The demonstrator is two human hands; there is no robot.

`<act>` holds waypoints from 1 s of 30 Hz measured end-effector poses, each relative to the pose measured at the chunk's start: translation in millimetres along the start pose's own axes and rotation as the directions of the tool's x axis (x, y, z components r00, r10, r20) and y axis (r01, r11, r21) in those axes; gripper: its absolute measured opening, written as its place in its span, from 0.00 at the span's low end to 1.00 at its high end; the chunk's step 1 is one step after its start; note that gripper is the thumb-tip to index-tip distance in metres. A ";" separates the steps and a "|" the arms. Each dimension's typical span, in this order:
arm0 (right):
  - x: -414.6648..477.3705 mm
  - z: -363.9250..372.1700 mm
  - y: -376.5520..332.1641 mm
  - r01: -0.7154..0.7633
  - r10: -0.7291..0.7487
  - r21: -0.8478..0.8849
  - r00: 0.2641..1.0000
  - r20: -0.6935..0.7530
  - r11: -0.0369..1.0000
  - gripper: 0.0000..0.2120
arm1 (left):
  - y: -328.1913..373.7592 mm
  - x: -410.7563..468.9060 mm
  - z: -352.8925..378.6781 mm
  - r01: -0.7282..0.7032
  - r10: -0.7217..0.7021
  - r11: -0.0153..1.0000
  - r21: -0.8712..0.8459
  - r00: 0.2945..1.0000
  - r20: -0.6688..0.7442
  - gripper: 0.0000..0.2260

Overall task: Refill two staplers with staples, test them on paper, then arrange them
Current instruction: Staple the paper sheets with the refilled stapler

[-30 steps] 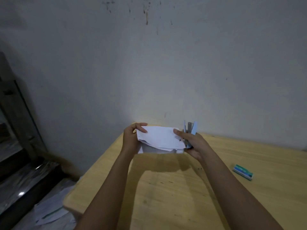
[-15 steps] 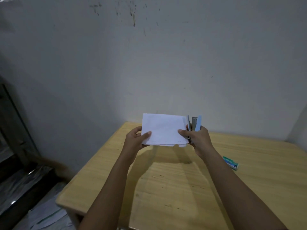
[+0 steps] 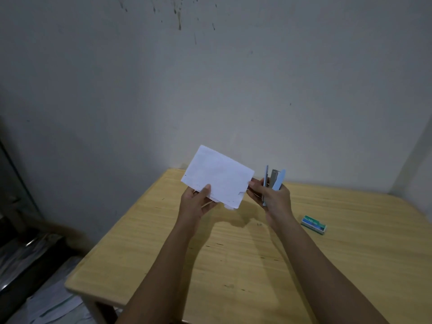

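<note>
A folded white paper [image 3: 218, 175] is held up above the far part of the wooden table [image 3: 233, 253]. My left hand [image 3: 198, 202] pinches its lower left edge with the thumb on top. My right hand [image 3: 271, 199] grips a light blue stapler [image 3: 274, 182] upright, its jaws pointing up and spread apart, just right of the paper; the fingertips touch the paper's right edge. A small green staple box [image 3: 313, 224] lies on the table to the right. Only one stapler is in view.
A grey wall stands right behind the table. On the left the floor drops away, with scattered papers [image 3: 46, 305] and a dark metal frame [image 3: 16, 195]. The table's near left corner [image 3: 70, 285] is close to that drop.
The paper has tilted, its left side rising, and has pulled clear of the stapler's jaws. Both hands have lifted a little; the stapler stays upright in my right hand.
</note>
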State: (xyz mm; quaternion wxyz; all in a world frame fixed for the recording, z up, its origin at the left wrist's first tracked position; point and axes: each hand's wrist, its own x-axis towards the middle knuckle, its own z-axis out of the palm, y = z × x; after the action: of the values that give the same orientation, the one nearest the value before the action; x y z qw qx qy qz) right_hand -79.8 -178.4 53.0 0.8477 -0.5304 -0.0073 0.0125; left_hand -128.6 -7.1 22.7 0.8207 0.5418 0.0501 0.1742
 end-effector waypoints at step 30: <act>-11.7 -7.3 28.1 -0.033 0.048 -0.374 0.998 0.031 0.927 0.18 | -23.2 -8.7 11.6 -0.094 0.096 0.995 0.030 0.993 -0.070 0.05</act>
State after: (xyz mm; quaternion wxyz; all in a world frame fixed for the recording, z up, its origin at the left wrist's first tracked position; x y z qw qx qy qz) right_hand -91.7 -173.0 24.5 0.7305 -0.6816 -0.0153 0.0389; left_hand -128.2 -28.4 5.5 0.8020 0.5478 0.0557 0.2316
